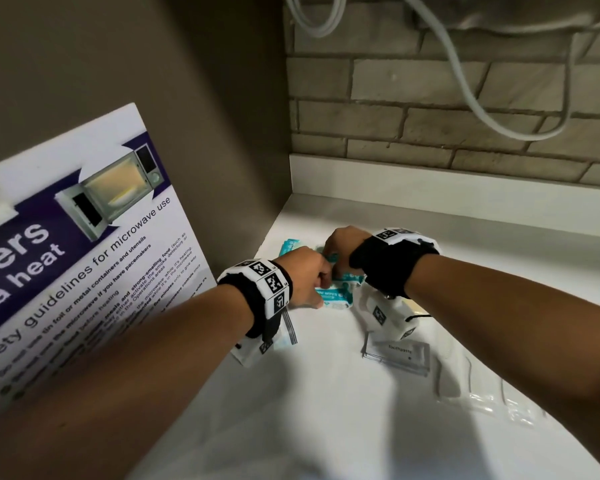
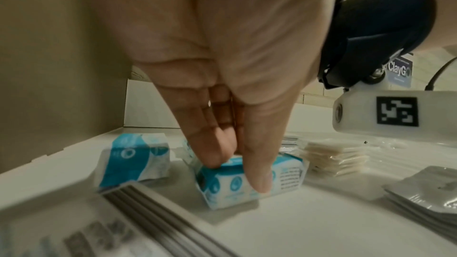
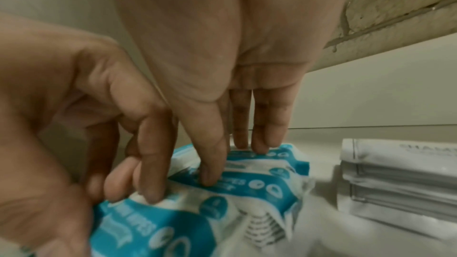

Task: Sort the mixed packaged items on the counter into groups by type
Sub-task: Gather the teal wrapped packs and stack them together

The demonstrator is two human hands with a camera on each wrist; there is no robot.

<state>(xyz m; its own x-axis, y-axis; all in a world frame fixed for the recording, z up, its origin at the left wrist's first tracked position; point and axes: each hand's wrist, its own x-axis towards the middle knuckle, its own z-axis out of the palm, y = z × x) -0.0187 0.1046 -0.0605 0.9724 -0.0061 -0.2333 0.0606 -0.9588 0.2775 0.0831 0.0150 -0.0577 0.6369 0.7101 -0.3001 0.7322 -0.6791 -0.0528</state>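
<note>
Wipe packs, blue and white, lie bunched on the white surface near its back left corner; at least three show in the head view, though both hands cover part of the bunch and the full count cannot be told. The left hand reaches down onto the nearer pack, its thumb and fingers pinching the pack from above, and a second pack lies just beside it to the left, apart from the hand. The right hand comes down on the farther packs, its fingers nearly straight and their tips pressing on the top wrapper; whether it grips anything cannot be told. In the right wrist view the two hands work side by side on overlapping packs. To the right of the bunch stands a small stack of pale flat pads in clear wrap, and nearer the person a stack of grey sachets, the top one marked as toothpaste. Another stack of white sachets lies just right of the farther packs. A flat packet with grey stripes lies under the left wrist. A microwave safety poster leans against the left wall.
</note>
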